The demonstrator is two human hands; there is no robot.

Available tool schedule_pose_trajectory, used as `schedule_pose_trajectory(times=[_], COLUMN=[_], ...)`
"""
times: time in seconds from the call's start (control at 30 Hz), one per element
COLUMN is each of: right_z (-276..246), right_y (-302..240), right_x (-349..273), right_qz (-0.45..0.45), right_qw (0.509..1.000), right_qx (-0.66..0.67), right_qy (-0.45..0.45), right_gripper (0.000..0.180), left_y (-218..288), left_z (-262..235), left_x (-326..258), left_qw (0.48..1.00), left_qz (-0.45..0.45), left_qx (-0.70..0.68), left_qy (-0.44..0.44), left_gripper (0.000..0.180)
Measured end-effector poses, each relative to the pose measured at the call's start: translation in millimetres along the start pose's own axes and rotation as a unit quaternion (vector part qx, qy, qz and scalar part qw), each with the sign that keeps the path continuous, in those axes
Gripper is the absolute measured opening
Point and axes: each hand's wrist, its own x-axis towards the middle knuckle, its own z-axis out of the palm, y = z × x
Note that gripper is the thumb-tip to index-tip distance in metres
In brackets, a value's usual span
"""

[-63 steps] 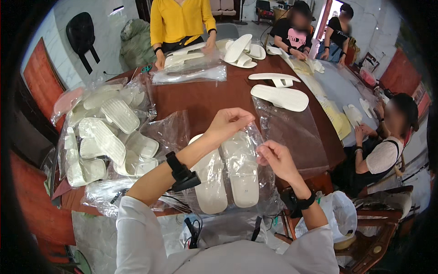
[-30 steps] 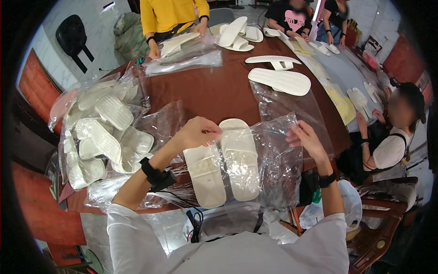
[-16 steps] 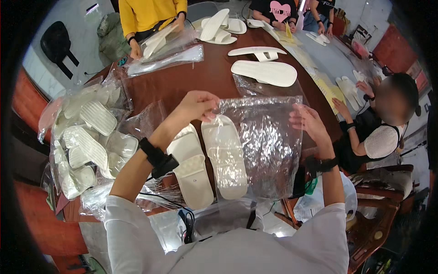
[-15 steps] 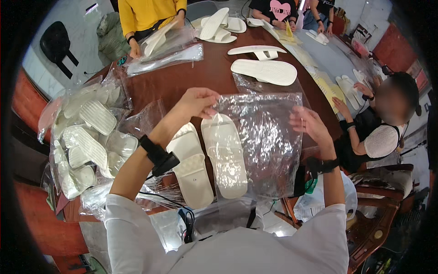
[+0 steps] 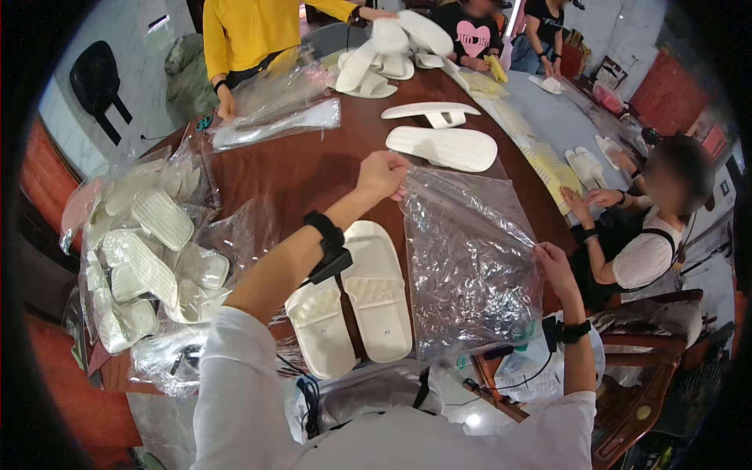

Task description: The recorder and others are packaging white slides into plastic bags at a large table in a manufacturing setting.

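Both hands pinch one clear bag: left hand [image 5: 381, 174] grips its far corner, right hand [image 5: 554, 265] its near edge. Bag [image 5: 470, 266] hangs stretched between them; slippers [image 5: 351, 298] lie below the left forearm.

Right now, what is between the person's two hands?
In the head view, a clear plastic bag stretches between the left hand and the right hand; each hand pinches an edge. The white slippers lie left of it.

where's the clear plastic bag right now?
In the head view the clear plastic bag is right of centre over the brown table, stretched between the left hand at its top corner and the right hand, beside the white slipper pair.
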Motion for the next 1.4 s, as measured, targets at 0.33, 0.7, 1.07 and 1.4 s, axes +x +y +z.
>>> schedule_pose_trajectory(times=[0.33,0.7,1.07,1.4], right_z=[-26.4,-10.7,9.6,75.2], right_y=[19.9,-1.0,11.9,-52.0], right_x=[72.7,133.5,183.8,72.2], right_qz=[0.098,0.11,0.029,-0.326], right_qw=[0.974,0.976,0.994,0.862], right_qx=[-0.2,-0.182,-0.103,-0.383], right_qy=[-0.044,-0.044,0.003,0.068], right_gripper=[0.025,0.021,0.023,0.058], left_y=[-62.3,-71.7,-46.5,-69.2], left_z=[45.0,55.6,58.1,48.7], left_x=[58.9,79.6,39.1,65.7], left_qw=[0.979,0.921,0.865,0.843], left_qz=[0.014,0.101,0.031,0.034], left_qx=[0.201,0.33,0.468,0.513], left_qy=[0.04,0.179,-0.181,-0.159], left_gripper=[0.031,0.045,0.095,0.107])
